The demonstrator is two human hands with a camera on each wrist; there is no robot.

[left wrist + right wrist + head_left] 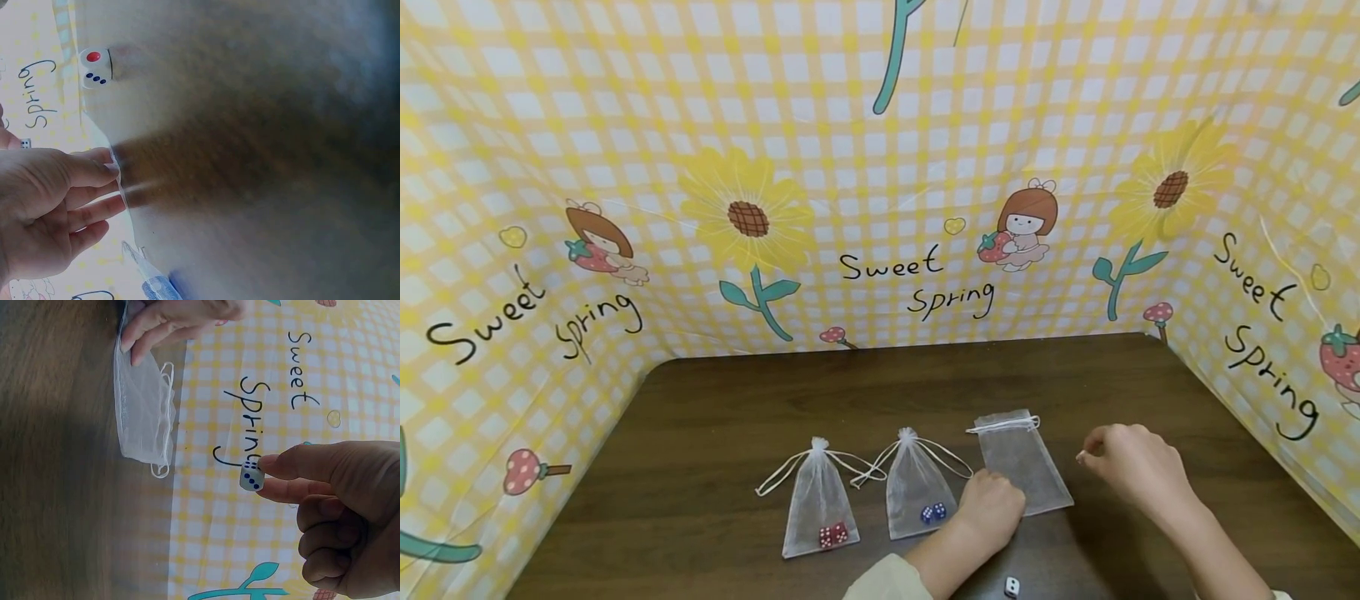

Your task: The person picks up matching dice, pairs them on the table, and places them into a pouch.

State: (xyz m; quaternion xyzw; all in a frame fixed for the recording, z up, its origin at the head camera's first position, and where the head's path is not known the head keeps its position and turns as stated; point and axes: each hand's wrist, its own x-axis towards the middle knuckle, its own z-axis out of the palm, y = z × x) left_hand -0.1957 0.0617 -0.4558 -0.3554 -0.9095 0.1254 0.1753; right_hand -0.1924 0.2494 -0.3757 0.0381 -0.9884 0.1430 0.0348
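My right hand (1138, 467) is raised to the right of a flat white mesh drawstring bag (1033, 467). Between its thumb and forefinger it pinches a white die (252, 476) with blue pips. The bag lies with its cord at the far end, and my left hand (992, 508) pinches its near left edge by the fingertips, as the left wrist view shows its fingers (94, 212) at the bag's rim. Another white die (1012, 587) rests on the table nearer to me; its red and blue pips show in the left wrist view.
Left of my left hand lie two cinched mesh bags: a middle bag (906, 475) with blue dice (933, 512), and a left bag (808, 500) with red dice (832, 535). The dark wooden table (715, 433) is enclosed by a yellow checked cloth (880, 183).
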